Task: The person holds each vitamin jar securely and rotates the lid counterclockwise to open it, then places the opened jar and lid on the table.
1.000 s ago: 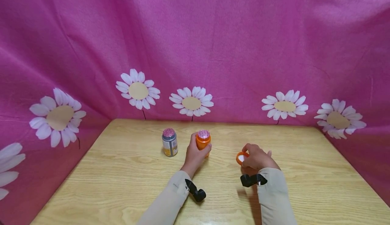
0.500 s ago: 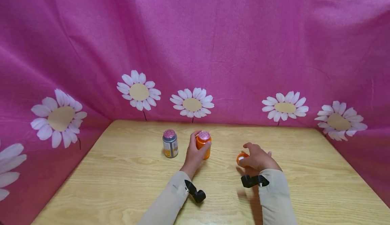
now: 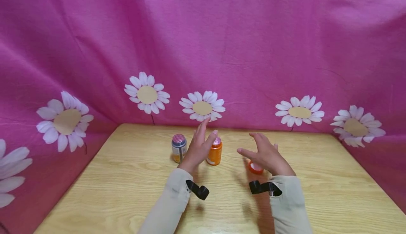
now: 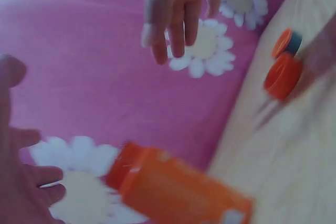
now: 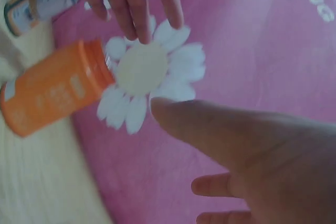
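My left hand [image 3: 196,153] is raised beside the orange bottle [image 3: 215,154], fingers extended and apart from it. The bottle stands upright without a cap, a shiny pink seal over its mouth. Just left of that hand is a grey bottle [image 3: 178,148] with a similar pink seal, partly covered by the hand. My right hand [image 3: 269,157] hovers with spread fingers above an orange cap [image 3: 255,168] lying on the table, its pale inside facing up. In the left wrist view a second cap [image 4: 296,42], dark outside and orange within, lies close to the orange cap; the head view hides it.
The wooden table [image 3: 127,191] ends at a pink curtain [image 3: 241,50] printed with white daisies, which also hangs along both sides. A black wrist camera [image 3: 197,190] sits on the left sleeve, another black camera [image 3: 264,188] on the right.
My left hand has let go of the orange bottle and lifted up and to the left. My right hand has released the orange cap and risen above it, its fingers opening.
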The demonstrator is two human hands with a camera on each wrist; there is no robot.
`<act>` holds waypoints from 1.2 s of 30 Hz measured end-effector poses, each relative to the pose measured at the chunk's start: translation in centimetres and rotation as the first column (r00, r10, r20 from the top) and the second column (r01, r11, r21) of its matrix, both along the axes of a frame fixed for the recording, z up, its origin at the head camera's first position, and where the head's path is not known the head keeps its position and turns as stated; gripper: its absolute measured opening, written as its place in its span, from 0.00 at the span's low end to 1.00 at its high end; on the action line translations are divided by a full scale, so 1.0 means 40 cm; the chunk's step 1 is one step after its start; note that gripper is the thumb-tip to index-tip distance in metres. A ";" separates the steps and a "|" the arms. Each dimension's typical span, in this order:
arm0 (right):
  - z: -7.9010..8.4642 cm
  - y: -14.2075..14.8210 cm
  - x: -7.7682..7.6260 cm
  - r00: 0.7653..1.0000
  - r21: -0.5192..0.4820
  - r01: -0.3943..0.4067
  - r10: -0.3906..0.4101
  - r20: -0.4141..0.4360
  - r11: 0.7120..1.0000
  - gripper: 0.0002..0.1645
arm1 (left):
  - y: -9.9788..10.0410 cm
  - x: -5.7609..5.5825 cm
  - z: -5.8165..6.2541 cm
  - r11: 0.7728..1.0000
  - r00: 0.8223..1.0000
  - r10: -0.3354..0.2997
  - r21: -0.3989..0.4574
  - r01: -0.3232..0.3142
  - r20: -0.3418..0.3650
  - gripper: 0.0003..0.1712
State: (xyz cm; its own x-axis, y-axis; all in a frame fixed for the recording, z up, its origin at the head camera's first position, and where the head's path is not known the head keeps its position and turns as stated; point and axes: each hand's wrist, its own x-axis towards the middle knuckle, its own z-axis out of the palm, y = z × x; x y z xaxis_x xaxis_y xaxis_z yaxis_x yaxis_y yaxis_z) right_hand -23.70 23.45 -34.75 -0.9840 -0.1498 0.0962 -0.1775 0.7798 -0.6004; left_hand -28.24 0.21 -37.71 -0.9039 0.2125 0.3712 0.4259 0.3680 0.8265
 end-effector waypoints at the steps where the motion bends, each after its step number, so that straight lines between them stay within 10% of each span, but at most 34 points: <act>1: 0.007 -0.007 0.004 1.000 0.005 0.000 0.000 -0.012 1.000 0.52 | -0.005 0.006 0.011 0.998 1.000 0.003 -0.067 -0.005 -0.023 0.37; 8: 0.055 -0.047 0.041 0.998 0.064 0.003 0.001 -0.063 0.998 0.55 | -0.030 0.049 0.063 0.871 0.993 0.063 -0.481 -0.101 -0.095 0.42; 18: 0.072 -0.087 0.060 0.999 0.170 0.021 -0.014 -0.040 0.985 0.55 | -0.018 0.076 0.095 0.714 0.994 0.094 -0.692 -0.111 -0.062 0.45; 36: 0.083 -0.078 0.052 0.999 0.146 0.036 -0.035 -0.015 0.989 0.55 | -0.024 0.076 0.121 0.701 0.996 0.089 -0.709 -0.076 -0.019 0.44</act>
